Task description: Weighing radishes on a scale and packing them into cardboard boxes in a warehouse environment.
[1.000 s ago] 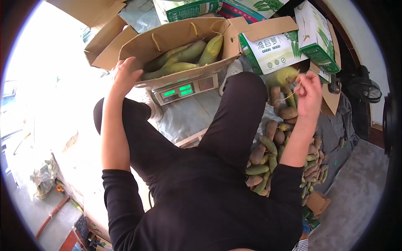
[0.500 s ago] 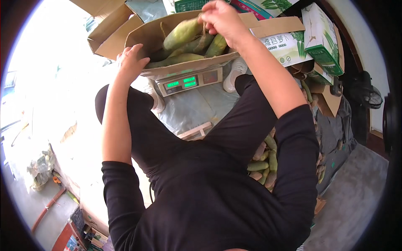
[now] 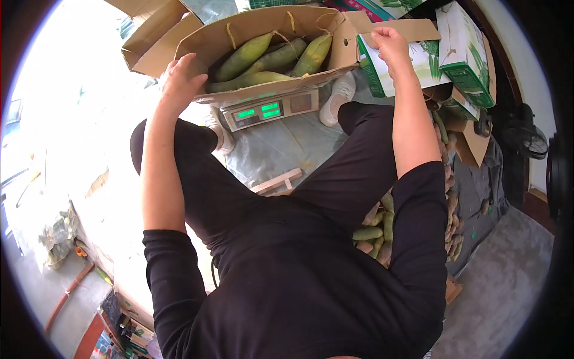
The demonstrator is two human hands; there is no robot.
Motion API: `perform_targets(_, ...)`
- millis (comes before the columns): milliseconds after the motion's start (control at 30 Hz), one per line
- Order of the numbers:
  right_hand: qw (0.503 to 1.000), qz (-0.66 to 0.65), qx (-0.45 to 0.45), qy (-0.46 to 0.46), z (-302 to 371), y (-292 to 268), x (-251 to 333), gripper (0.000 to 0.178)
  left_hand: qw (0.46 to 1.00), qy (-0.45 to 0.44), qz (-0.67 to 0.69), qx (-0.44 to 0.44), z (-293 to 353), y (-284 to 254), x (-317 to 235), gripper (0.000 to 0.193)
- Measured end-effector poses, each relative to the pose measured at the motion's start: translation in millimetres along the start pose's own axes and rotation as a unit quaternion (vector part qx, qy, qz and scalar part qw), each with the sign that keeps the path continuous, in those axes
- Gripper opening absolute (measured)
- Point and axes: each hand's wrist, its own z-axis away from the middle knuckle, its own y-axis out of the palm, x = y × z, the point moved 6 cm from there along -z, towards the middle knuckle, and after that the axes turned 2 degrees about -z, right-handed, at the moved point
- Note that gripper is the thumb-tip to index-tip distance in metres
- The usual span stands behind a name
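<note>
An open cardboard box (image 3: 257, 94) holds several long green radishes (image 3: 272, 61), laid lengthwise. Yellow cord loops (image 3: 291, 22) hang along its far wall. It rests on a digital scale (image 3: 248, 115) with lit green readouts. My left hand (image 3: 181, 84) lies over the box's left edge, thumb apart from the stretched fingers. To the right, my right hand (image 3: 393, 51) is closed, with thumb and fingertips pinching the edge of the box's right flap (image 3: 414, 30); the fingertips show only partly.
Green-and-white cartons (image 3: 463, 54) are stacked at the right. More radishes (image 3: 376, 236) lie in a pile beside my right leg. A small wooden piece (image 3: 278, 181) sits on plastic sheeting between my legs. A black fan (image 3: 526, 134) stands at the far right.
My right hand has left the radishes and moved right to the flap. The radish it was placing now lies in the box. My left hand stays at the left edge.
</note>
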Motion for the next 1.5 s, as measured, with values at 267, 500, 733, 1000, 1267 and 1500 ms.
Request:
perform_targets(267, 0.990, 0.038, 0.089, 0.103, -1.7, 12.8, -24.5, 0.049, 0.999, -0.023, 0.037, 0.003, 1.0, -2.1, -5.6, 0.062)
perform_targets(500, 0.980, 0.071, 0.143, 0.122, -6.7, 26.9, -22.8, 0.051, 0.993, -0.011, 0.109, -0.045, -2.4, -6.4, 7.3, 0.071)
perform_targets(733, 0.968, 0.150, 0.171, 0.108, -10.1, 37.7, -24.6, 0.047, 0.985, -0.095, 0.107, 0.101, -4.6, -34.4, 4.8, 0.070)
perform_targets(1000, 0.973, 0.165, 0.142, 0.073, -17.9, 49.8, -26.6, 0.037, 0.967, -0.148, 0.038, 0.202, -42.8, -8.5, 37.3, 0.055)
perform_targets(1267, 0.979, 0.055, 0.147, 0.129, -23.9, 65.9, -45.4, 0.037, 0.918, -0.262, 0.093, 0.284, -33.4, 23.8, 63.1, 0.043)
perform_targets(1500, 0.979, 0.181, 0.091, 0.023, -22.9, 72.7, -15.9, 0.036, 0.926, -0.295, 0.066, 0.224, -39.0, 24.3, 78.0, 0.038)
